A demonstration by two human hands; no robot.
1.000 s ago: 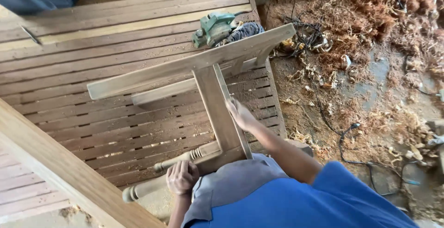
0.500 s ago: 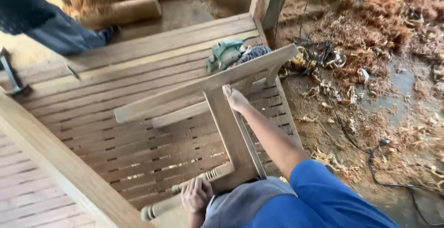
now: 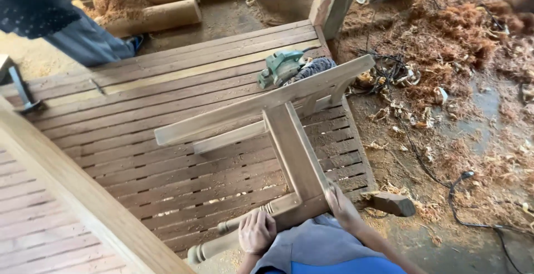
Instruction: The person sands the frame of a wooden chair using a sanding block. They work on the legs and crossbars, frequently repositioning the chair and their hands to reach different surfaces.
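Sliding back from the crossbar, the right hand [image 3: 340, 203] now presses flat on the wooden frame [image 3: 293, 151] near the slatted bench's front edge; the left hand [image 3: 257, 231] grips its turned leg [image 3: 222, 240]. Splinters could catch the rubbing palm.

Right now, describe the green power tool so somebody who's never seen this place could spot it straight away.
Find the big slatted wooden platform that fills the middle of the view. Near its far right corner, just behind the long top rail of the wooden frame, sits the green power tool beside a dark coiled cord. It is the only green thing among bare wood.
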